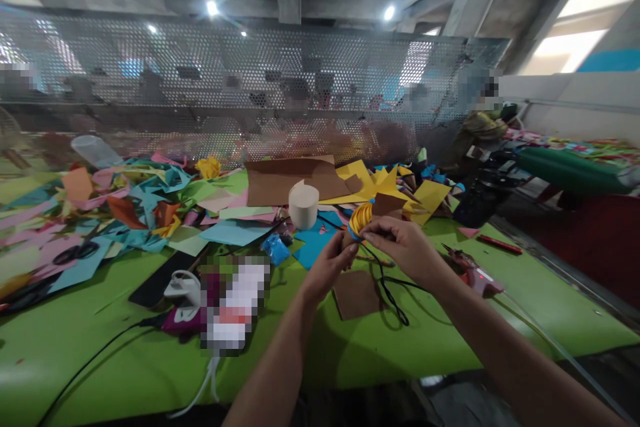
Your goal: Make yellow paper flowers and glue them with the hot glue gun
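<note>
My left hand (327, 267) and my right hand (400, 245) meet above a green table (100, 353). Together they pinch a small paper craft (360, 219) made of curled yellow strips with a blue band and a brown base. The left fingers close on its lower side, and the right fingers close on its right edge. A brown paper square (356, 295) lies flat on the table just under my hands. A thin black cord (387, 287) loops across that square.
Coloured paper scraps (140, 203) cover the table's far left. A beige paper cylinder (303, 205) stands by brown card (295, 180). A glue gun (473, 272) lies to the right, scissors (75, 253) to the left. A person sits at the far right before a perforated metal screen.
</note>
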The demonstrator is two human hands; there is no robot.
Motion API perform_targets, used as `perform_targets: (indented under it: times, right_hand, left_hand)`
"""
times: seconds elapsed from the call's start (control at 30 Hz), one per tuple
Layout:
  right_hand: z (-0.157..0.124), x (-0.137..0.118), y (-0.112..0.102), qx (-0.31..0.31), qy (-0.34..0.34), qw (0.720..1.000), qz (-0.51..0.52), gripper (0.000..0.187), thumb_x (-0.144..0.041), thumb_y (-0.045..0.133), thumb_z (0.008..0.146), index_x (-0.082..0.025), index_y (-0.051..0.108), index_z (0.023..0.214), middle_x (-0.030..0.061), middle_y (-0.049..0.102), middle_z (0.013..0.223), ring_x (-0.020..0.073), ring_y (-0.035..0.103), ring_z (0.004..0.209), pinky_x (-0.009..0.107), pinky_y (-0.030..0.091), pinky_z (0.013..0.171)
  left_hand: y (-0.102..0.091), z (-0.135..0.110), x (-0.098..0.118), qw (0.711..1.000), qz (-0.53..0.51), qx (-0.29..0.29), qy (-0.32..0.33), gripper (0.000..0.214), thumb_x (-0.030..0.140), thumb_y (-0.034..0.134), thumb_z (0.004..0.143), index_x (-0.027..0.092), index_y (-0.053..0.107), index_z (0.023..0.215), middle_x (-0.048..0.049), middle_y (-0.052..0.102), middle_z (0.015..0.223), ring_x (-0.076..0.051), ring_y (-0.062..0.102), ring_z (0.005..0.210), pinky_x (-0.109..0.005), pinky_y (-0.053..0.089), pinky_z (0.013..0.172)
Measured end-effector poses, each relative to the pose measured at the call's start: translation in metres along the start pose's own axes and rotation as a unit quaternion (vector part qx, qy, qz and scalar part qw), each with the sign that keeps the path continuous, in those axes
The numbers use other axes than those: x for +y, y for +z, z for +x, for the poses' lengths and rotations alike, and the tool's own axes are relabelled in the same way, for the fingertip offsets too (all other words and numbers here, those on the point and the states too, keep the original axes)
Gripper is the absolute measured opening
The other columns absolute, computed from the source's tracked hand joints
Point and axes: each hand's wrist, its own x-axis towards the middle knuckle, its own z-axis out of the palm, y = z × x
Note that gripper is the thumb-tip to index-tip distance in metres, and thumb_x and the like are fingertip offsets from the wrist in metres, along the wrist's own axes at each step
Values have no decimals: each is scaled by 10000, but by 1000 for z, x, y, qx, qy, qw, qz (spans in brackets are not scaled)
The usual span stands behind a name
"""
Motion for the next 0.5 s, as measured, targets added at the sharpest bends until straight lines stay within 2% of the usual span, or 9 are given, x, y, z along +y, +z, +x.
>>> perform_targets:
  times: [0.17, 0.33, 0.5]
  right_hand:
    - [-1, 0, 0, -11, -1, 1000, -11, 172, -327, 613, 854, -201, 730, 844, 55, 760, 882, 232, 690, 853, 348, 512, 786]
    - [-1, 1, -1, 24, -19, 999, -29, 151, -285, 617, 847, -209, 743, 880, 59, 761, 907, 228, 702, 869, 349, 524, 797]
    - [-2, 0, -1, 24, -35, 998, -52, 140, -270, 611, 852, -215, 739, 863, 61, 758, 894, 228, 699, 858, 350, 526, 784]
  left_hand:
    - [0, 0, 1, 1000, 0, -4, 9, 402, 540, 681, 835, 184, 510, 913, 54, 409, 732, -87, 357, 615, -220, 337, 580]
    - [-1, -1, 1, 1000, -5, -9, 4, 389, 536, 660, 855, 182, 507, 910, 50, 433, 730, -86, 366, 617, -222, 341, 589]
    - [0, -2, 2, 1000, -8, -6, 1, 396, 539, 666, 847, 185, 495, 893, 50, 436, 729, -86, 374, 614, -226, 343, 594]
